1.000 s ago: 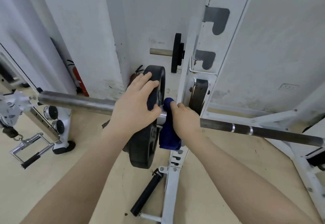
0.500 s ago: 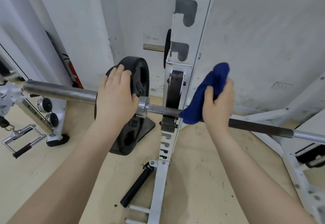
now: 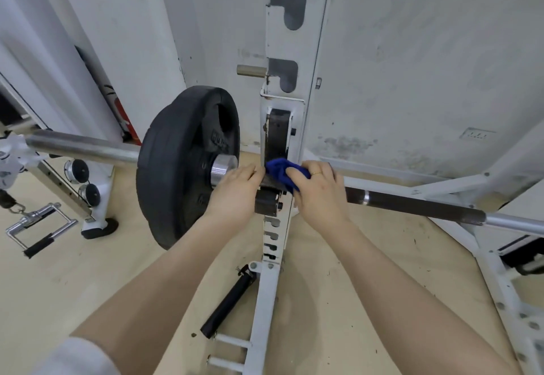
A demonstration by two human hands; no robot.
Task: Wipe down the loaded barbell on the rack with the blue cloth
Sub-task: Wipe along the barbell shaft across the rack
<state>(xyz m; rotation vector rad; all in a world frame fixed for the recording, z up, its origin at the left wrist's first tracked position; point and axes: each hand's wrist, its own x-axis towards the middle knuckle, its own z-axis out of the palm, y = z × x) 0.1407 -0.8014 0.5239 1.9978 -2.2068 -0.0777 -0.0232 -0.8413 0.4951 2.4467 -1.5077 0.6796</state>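
Observation:
The barbell [image 3: 412, 202] lies across the white rack upright [image 3: 284, 127], its dark shaft running right and its steel sleeve [image 3: 82, 146] running left. A black weight plate [image 3: 182, 165] sits on the sleeve against the silver collar [image 3: 222, 168]. My left hand [image 3: 235, 192] grips the bar between the collar and the rack hook. My right hand [image 3: 319, 190] holds the bunched blue cloth [image 3: 279, 170] pressed on the bar right at the hook, fingers curled over it.
A black-gripped handle [image 3: 229, 301] lies on the floor by the rack base. A cable attachment [image 3: 41, 229] and a machine foot [image 3: 97, 227] sit at the left. White frame tubes [image 3: 500, 271] run along the right. A storage peg [image 3: 251, 70] juts from the upright.
My left hand left the plate's rim and took hold of the bar by the collar. My right hand brought the cloth down from above the shaft onto the bar at the hook.

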